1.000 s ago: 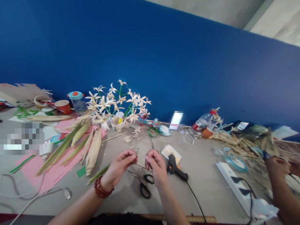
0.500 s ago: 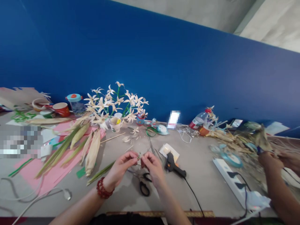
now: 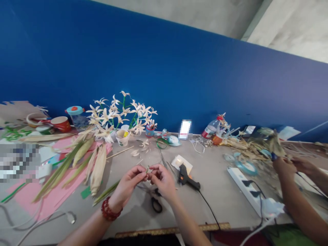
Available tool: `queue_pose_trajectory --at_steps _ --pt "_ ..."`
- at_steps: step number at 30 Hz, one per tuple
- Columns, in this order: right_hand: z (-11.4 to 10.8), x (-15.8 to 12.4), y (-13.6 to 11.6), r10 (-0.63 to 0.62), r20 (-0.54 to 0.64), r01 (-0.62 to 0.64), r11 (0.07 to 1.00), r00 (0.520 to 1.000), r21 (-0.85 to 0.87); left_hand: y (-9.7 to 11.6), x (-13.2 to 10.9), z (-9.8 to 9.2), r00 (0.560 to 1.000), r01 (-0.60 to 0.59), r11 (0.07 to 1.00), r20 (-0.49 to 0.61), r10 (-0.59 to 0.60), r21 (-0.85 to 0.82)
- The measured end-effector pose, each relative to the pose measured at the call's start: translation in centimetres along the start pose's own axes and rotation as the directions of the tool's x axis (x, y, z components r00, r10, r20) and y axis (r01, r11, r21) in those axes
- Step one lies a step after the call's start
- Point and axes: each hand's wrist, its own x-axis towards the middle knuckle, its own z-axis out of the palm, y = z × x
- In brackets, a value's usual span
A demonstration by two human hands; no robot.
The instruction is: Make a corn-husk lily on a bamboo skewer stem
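Note:
My left hand (image 3: 129,186), with a red bead bracelet (image 3: 110,209) at the wrist, is closed in a pinch. My right hand (image 3: 164,182) pinches at the same spot, its fingertips against those of the left. Between them shows a tiny greenish piece (image 3: 147,169), too small to name and mostly covered by the fingers. Below the hands, black-handled scissors (image 3: 156,205) lie on the table, partly hidden by my right hand. A black glue gun (image 3: 188,179) rests to the right, its nozzle end by a white pad (image 3: 188,164). Green husk strips (image 3: 107,192) lie beside my left wrist.
Pale husk flowers (image 3: 125,111) stand in a paper cup (image 3: 122,137) at the back. Dried corn husks (image 3: 98,169) and pink paper (image 3: 53,201) lie left. Rightward are a power strip (image 3: 246,193), ribbon rolls (image 3: 247,168), a bottle (image 3: 210,129) and another person's hands (image 3: 285,167).
My fingertips have drawn closer together around the small piece. The view has turned slightly to the right, so the table's things appear shifted left.

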Motion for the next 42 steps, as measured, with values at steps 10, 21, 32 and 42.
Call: queue_pose_trajectory --at_steps 10,21,32,42 --pt "0.9 0.2 -0.8 -0.02 -0.092 0.031 0.992 0.996 0.12 -0.5 0.2 0.4 0.997 -0.067 0.981 -0.011 0.07 0.181" --pt "-0.7 -0.7 -1.0 -0.08 -0.01 0.08 0.991 0.997 0.104 0.1 0.0 0.2 0.989 0.114 0.982 0.076 -0.126 0.148" --pt "-0.8 -1.5 -0.5 0.089 0.007 -0.088 0.962 0.996 0.257 -0.1 0.2 0.9 0.981 0.103 0.968 0.136 -0.136 0.229" --pt "-11.9 -3.8 2.4 -0.162 -0.25 0.011 0.859 0.955 -0.512 -0.3 0.5 0.1 0.995 -0.028 0.941 -0.078 0.058 0.336"
